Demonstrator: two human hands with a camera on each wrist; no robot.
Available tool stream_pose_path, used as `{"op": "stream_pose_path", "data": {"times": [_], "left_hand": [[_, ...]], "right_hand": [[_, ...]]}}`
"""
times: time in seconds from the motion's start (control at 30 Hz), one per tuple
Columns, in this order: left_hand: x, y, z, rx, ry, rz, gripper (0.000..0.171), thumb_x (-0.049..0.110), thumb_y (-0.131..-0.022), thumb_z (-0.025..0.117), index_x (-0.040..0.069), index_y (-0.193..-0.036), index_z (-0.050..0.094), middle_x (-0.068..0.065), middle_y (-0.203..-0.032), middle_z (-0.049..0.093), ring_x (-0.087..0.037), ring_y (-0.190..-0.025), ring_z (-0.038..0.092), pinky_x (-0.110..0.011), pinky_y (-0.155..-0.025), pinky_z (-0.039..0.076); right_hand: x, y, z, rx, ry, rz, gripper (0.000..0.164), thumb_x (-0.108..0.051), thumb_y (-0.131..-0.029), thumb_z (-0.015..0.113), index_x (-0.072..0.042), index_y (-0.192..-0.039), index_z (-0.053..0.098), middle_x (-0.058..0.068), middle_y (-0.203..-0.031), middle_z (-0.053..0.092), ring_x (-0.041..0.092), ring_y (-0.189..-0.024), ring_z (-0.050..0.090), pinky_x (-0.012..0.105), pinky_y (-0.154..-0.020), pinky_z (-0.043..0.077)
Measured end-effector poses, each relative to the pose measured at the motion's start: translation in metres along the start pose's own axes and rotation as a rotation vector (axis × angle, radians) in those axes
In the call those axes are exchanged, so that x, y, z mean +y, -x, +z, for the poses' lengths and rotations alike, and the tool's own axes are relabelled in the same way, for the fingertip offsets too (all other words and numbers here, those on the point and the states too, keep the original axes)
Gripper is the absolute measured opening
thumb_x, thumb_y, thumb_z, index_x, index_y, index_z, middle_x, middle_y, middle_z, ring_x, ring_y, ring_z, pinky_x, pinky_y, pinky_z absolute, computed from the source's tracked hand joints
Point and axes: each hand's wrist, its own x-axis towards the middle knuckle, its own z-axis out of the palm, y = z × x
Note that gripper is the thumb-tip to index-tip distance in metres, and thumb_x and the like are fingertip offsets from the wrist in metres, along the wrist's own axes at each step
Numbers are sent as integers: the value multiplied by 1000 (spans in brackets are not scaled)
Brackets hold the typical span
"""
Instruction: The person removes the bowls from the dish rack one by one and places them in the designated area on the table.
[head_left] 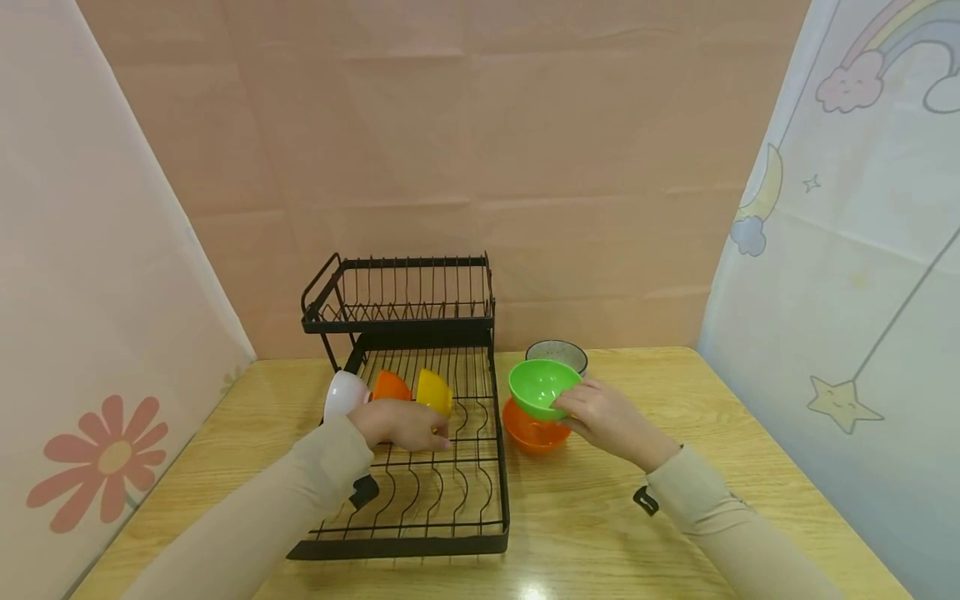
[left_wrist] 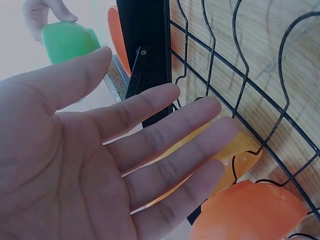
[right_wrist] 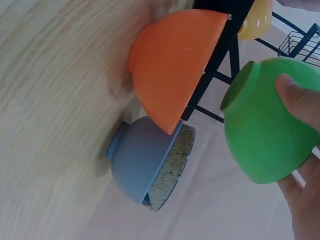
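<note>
Clock directions: head view, centred on the green bowl, unless noted.

Green bowl point(head_left: 538, 385): raised off the counter point(head_left: 720, 433), above the orange bowl point(head_left: 534, 437) at 6 o'clock. Speckled bowl point(head_left: 557, 353) at 12, behind it. Right hand point(head_left: 603, 412) at 4 o'clock, fingers clamped on the bowl's wall at the rim.

Edges: side rail of the black dish rack point(head_left: 420, 547) just beside at 9 o'clock; orange bowl close along that rail. Counter surface runs out at 3 o'clock to its right edge; its back edge lies near the speckled bowl.

Left hand point(head_left: 405, 423): at 8 o'clock, above the rack wires. White bowl point(head_left: 347, 392), racked orange bowl point(head_left: 390, 386) and yellow bowl point(head_left: 433, 392) sit at about 9 o'clock in the rack, tipped on their sides.

View comparison: left wrist gives the open palm, fingers extended and slightly apart, which the head view hides; contact with the yellow bowl cannot be told. Right wrist adds the visible gap between green and orange bowls, plus the speckled bowl's blue-grey outside.

Orientation: green mouth faces up and toward the wearer; round rim, axis from foot to mouth. In the right wrist view the foot points to 10 o'clock.
</note>
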Motion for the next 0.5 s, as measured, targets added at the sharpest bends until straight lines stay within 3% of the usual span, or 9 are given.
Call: {"op": "stream_pose_path", "data": {"times": [0.5], "left_hand": [[1,-1,1,-16,4,-8,21,39,-98,54,23,-108,62,3,-105,61,-16,-98,54,-40,-91,44]], "right_hand": [[-2,13,17,-146,-2,78,30,-19,-71,82,-10,-96,68,0,-93,73,14,-86,69,37,-81,54]]}}
